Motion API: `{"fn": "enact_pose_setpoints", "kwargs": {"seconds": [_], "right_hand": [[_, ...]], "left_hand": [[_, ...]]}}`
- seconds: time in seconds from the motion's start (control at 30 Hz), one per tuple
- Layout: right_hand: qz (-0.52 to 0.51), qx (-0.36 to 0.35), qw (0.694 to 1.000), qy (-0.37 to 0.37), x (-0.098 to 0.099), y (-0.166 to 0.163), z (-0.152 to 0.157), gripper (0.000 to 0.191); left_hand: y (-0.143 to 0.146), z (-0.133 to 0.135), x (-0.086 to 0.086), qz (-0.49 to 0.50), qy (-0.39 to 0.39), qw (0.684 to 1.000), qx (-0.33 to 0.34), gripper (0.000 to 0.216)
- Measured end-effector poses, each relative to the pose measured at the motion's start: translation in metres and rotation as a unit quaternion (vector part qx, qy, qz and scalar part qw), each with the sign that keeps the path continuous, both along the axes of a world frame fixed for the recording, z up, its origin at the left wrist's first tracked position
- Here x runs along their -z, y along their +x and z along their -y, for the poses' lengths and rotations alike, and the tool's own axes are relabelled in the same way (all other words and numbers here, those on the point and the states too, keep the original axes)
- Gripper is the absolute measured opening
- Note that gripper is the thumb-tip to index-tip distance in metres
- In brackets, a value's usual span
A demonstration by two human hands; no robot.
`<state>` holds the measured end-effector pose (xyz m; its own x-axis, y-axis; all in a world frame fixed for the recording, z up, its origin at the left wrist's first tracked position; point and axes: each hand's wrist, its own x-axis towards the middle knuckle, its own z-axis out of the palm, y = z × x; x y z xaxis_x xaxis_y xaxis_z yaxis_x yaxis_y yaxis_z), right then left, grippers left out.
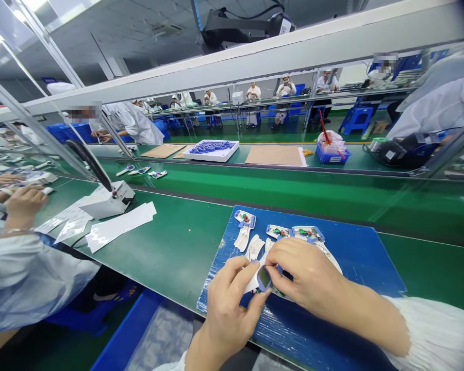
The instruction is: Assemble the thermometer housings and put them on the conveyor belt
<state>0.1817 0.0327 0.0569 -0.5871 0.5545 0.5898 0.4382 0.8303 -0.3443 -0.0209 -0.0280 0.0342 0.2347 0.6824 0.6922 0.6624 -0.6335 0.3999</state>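
Observation:
Between my hands is a small white-and-blue handheld device (pixel 263 278) with a dark screen facing up. My left hand (pixel 232 304) grips its white body between thumb and fingers. The fingertips of my right hand (pixel 305 270) are pinched at the screen end, against its blue rim. Just beyond lie several opened white-and-blue housings (pixel 307 233) with green circuit boards and red wires showing. Another opened housing (pixel 244 220) rests farther left, near a white shell piece (pixel 255 248). My right hand hides part of the pieces beneath it.
A blue mat (pixel 359 257) covers the bench under the parts. To the left stand a white device with a black arm (pixel 108 201) and white sheets (pixel 121 226). Across the green belt (pixel 201 188) are a tray (pixel 214 157) and a blue basket (pixel 332 154). A co-worker's hand (pixel 25 203) is at far left.

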Motion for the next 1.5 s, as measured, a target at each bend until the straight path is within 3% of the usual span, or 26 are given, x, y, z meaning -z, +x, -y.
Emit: {"fn": "enact_pose_setpoints", "kwargs": {"seconds": [0.3, 0.57, 0.77, 0.97, 1.17, 1.33, 1.5], "right_hand": [[-0.025, -0.010, 1.000, 0.011, 0.009, -0.002, -0.004, 0.018], [-0.041, -0.027, 0.996, -0.080, 0.007, 0.000, -0.002, 0.015], [-0.099, -0.038, 0.971, -0.215, 0.000, 0.005, 0.004, 0.009], [-0.092, -0.044, 0.962, -0.255, -0.007, 0.004, 0.014, 0.015], [-0.087, -0.013, 0.946, -0.311, -0.006, 0.002, 0.018, 0.011], [-0.092, -0.008, 0.945, -0.313, -0.005, -0.001, 0.019, 0.013], [-0.096, -0.045, 0.963, -0.249, -0.008, -0.002, 0.015, 0.014]], "left_hand": [[-0.001, -0.002, 0.000, 0.001, -0.010, 1.000, 0.006, 0.036], [0.000, -0.002, 0.002, 0.044, -0.025, 0.998, 0.023, 0.037], [-0.002, 0.000, 0.006, 0.108, -0.065, 0.992, 0.024, 0.034], [0.001, 0.002, 0.005, 0.138, -0.094, 0.986, 0.010, 0.029], [0.001, 0.003, 0.005, 0.120, -0.065, 0.991, 0.011, 0.033], [0.000, 0.002, 0.005, 0.119, -0.059, 0.991, 0.011, 0.033], [0.000, 0.003, 0.005, 0.127, -0.087, 0.988, 0.012, 0.032]]}}
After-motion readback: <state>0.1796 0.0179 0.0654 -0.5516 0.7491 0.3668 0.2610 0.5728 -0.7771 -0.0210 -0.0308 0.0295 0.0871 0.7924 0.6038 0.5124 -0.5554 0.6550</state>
